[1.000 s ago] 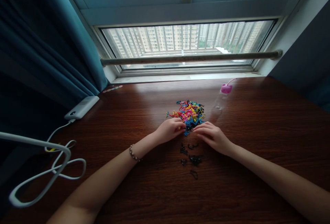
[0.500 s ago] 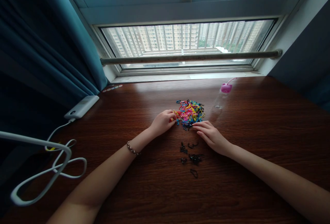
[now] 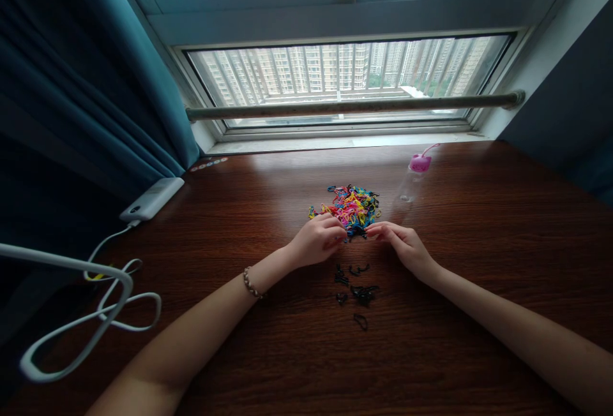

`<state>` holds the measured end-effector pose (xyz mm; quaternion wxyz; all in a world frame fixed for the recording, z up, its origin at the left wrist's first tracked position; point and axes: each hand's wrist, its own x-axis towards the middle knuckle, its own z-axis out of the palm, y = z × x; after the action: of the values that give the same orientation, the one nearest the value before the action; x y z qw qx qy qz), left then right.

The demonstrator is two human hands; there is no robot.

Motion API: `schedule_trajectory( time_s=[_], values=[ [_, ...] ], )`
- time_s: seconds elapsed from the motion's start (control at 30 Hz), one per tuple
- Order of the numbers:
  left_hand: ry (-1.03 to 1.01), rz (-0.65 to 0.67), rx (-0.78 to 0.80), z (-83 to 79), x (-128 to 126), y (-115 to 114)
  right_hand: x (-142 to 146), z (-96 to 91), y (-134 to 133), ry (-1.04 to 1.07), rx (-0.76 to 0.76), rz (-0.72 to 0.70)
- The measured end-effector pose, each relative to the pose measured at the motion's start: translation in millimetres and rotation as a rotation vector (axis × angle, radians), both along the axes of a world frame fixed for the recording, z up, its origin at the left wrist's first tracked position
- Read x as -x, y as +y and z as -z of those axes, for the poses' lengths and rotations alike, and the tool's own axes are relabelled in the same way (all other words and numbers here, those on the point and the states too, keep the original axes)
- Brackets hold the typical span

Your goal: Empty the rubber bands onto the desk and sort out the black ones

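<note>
left hand (image 3: 318, 240) and right hand (image 3: 402, 245) had converged at the near edge of the coloured pile (image 3: 352, 202). fingers curled; whether either held anything could not be told.

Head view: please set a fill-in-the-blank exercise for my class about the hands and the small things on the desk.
1. The left hand and right hand both reach the near edge of the colourful pile; the bracelet is on the ____ wrist.
2. The small pieces set apart, nearer the person than the pile, are all ____.
3. The bottle to the right of the pile has a ____ cap.
Missing words: left; black; pink.
</note>
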<state>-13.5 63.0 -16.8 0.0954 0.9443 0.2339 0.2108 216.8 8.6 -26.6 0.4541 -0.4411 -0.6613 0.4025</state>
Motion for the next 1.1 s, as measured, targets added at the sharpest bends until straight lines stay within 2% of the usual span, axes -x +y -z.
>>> schedule_trajectory(
  time_s=[0.1, 0.23, 0.3, 0.37, 0.5, 0.6, 0.73, 0.87, 0.97, 1.03, 1.1],
  values=[
    [0.151, 0.085, -0.107, 1.6, -2, -4, -3, -5.1, -3, 0.059, 0.025, -0.034],
    [0.238, 0.110, -0.200, 2.1, -2, -5, -3, -13.8, -8, 0.013, 0.046, -0.364],
    [0.255, 0.102, -0.225, 1.7, -3, -4, 0, -14.9, -10, -0.052, 0.041, -0.466],
    [0.274, 0.103, -0.244, 1.4, -3, -4, 2, -12.5, -9, -0.110, -0.015, -0.392],
    [0.267, 0.114, -0.270, 2.4, -3, -4, 2, -0.6, -4, -0.276, -0.206, -0.043],
    [0.219, 0.110, -0.259, 3.7, -3, -3, 1, 7.3, -2, -0.467, -0.317, -0.006],
    [0.054, 0.080, -0.110, 2.7, -3, -1, 2, 11.1, -2, -0.586, -0.381, -0.038],
    [-0.152, 0.050, 0.246, -3.0, -3, -2, 1, 10.2, -2, -0.508, -0.376, -0.029],
    [-0.141, 0.176, 0.498, -8.3, -4, -11, -1, 8.1, -2, -0.382, -0.313, 0.014],
    [-0.094, 0.321, 0.569, -11.7, -6, -18, -2, 6.0, -2, -0.298, -0.265, 0.049],
    [-0.061, 0.416, 0.575, -14.6, -8, -23, -3, 3.3, -2, -0.237, -0.233, 0.076]
  ],
)
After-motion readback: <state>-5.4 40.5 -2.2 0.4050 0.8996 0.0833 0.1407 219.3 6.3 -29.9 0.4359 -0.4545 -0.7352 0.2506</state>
